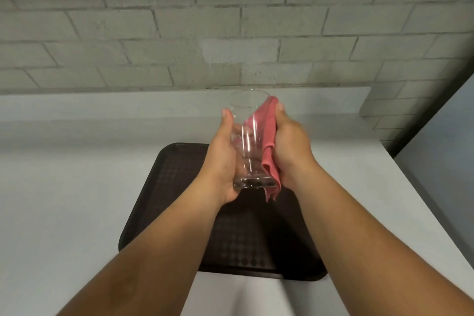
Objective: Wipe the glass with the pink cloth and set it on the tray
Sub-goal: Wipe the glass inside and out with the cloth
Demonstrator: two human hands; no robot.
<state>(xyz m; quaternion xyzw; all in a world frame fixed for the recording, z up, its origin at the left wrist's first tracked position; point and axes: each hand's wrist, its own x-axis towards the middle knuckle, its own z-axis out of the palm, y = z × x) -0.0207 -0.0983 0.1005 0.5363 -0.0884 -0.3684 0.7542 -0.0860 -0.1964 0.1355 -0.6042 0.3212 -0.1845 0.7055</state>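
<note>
Two bare forearms nearest the lens, rising from the bottom edge and converging over the middle of the bench (64, 161).

Left side: bare white bench top, nothing on it. Left hand (221, 159) closed around the glass (250, 141), palm cupping the lower wall and base, thumb laid up the near-left side toward the rim.

Centre: glass held in the air above the far half of the tray (164, 187), not touching it; tilted, mouth pointing away and up toward the wall (230, 20), base toward the camera. Clear, tall, flaring from a thick heavy-looking base to a wide rim; no visible liquid inside. Highlights streak the wall; any smears too faint to tell.

Right of centre: pink cloth (268, 141) pressed against the right wall of the glass by the right hand (289, 141), which is closed over the cloth, thumb near the rim. Loose corner of cloth hanging below the base.

Tray: dark brown, textured floor, raised lip, set toward the near edge of the bench, clear of objects where visible.

Handling, judged: glass rigid, smooth, likely slippery bare-handed, breakable if dropped or knocked on the bench edge. Weight probably low in the base, so best held low on the wall, as now. Cloth soft, limp, light, grippy against glass. Wiping apparently in progress; placement on tray not yet done.
</note>
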